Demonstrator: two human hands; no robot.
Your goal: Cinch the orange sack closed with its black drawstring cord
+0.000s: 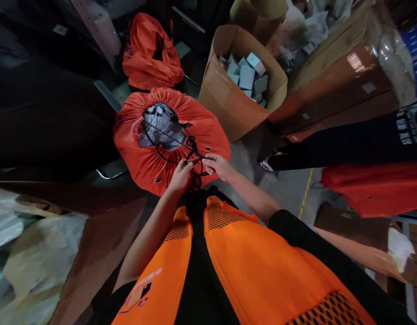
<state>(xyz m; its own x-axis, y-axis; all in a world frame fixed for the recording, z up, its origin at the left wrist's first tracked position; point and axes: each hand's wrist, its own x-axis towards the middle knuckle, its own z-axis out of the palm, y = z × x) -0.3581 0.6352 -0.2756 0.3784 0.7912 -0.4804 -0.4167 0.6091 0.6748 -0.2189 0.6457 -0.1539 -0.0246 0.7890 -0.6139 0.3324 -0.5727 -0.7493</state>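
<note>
A large orange drawstring bag (208, 122) stands in front of me, its gathered mouth partly open on pale wrapped contents (161, 119). Black cord (192, 144) runs across the opening and bunches in knots at the near rim. My left hand (182, 176) pinches the cord at the left of the knots. On the other side my right hand (218, 165) is closed on the cord too, fingertips a short way from the left ones. Some loops of cord hang below, between my hands and my orange vest (256, 253).
Behind is another orange bag (150, 54). A cardboard box (225, 108) of small pale boxes stands beyond it to the right. Taped cartons (344, 76) line the right, where another person's dark-clothed leg (330, 144) extends. An open carton (103, 243) is at left.
</note>
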